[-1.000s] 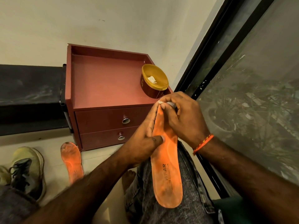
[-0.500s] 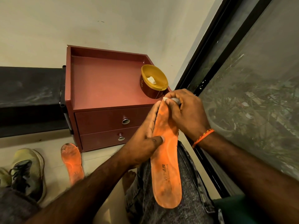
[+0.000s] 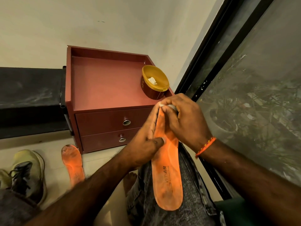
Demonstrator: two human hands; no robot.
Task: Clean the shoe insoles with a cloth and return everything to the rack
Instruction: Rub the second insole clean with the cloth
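Note:
An orange insole [image 3: 169, 180] printed "WEAR" lies lengthwise on my right thigh. My left hand [image 3: 145, 144] grips its left edge near the toe end, thumb pressed on top. My right hand [image 3: 184, 118] is closed on a small white cloth [image 3: 169, 106], pressing it on the insole's toe tip. Most of the cloth is hidden under my fingers. A second, dirtier orange insole [image 3: 73, 163] lies on the floor at the left. Beside it stands a yellow-green shoe [image 3: 27, 173] with dark laces.
A maroon two-drawer cabinet [image 3: 104, 95] stands against the wall ahead. A yellow-lidded round tub [image 3: 154, 82] with a white scrap on top sits at its right corner. A black-framed window [image 3: 211, 62] runs along the right. A dark bench [image 3: 29, 98] is at the left.
My right hand with the cloth has rubbed in small strokes at the insole's toe tip. My left hand and the insole have stayed nearly in place.

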